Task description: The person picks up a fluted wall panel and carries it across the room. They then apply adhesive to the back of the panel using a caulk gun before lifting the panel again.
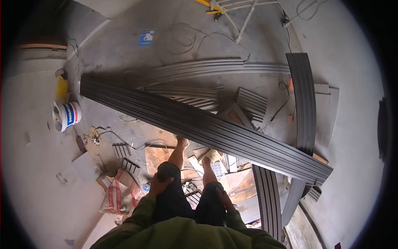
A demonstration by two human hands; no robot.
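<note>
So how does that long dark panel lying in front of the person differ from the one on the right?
The long diagonal panel runs slantwise from upper left to lower right; the right-hand panel runs almost straight up and down the picture. The diagonal one looks longer and wider, and its lower end lies over the right-hand one. Both are dark, ribbed lengthwise, and lie flat on the floor.

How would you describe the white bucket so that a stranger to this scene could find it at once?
Start at the long dark ribbed panel lying slantwise across the floor and follow it to its left end. Just below that end lies the bucket, tipped on its side. It alone is white with a blue and red label, beside a yellow container.
</note>
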